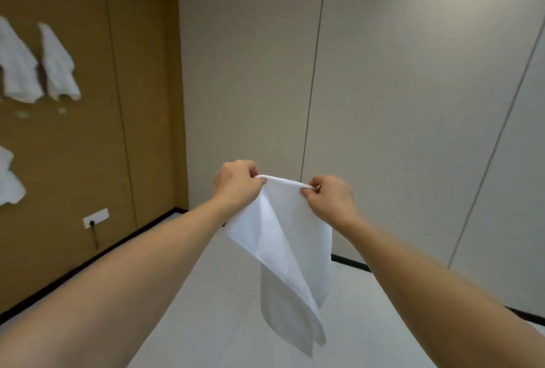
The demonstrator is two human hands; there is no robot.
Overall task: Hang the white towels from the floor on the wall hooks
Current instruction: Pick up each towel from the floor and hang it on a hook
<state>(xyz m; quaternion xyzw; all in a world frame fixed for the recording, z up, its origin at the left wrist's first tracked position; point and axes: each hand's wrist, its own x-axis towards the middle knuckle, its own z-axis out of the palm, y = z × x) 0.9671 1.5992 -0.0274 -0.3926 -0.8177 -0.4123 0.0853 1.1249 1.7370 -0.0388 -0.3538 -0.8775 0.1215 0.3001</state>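
From the head view, the left hand (pixel 237 183) and right hand (pixel 330 196) each pinch the top edge of a white towel (pixel 283 238), held up in mid-air well right of the hung towels (pixel 38 63). Keeping that edge taut should help catch a hook; no free hook is visible. Brown wall (pixel 88 146) meets grey wall (pixel 383 102) above a pale floor (pixel 230 323); a socket (pixel 95 217) sits low.

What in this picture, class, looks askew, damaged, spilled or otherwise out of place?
Nothing stands out. The left hand and right hand pinch the top edge of a white towel, which hangs free. Three hung towels drape unevenly on the brown wall, as cloth does.
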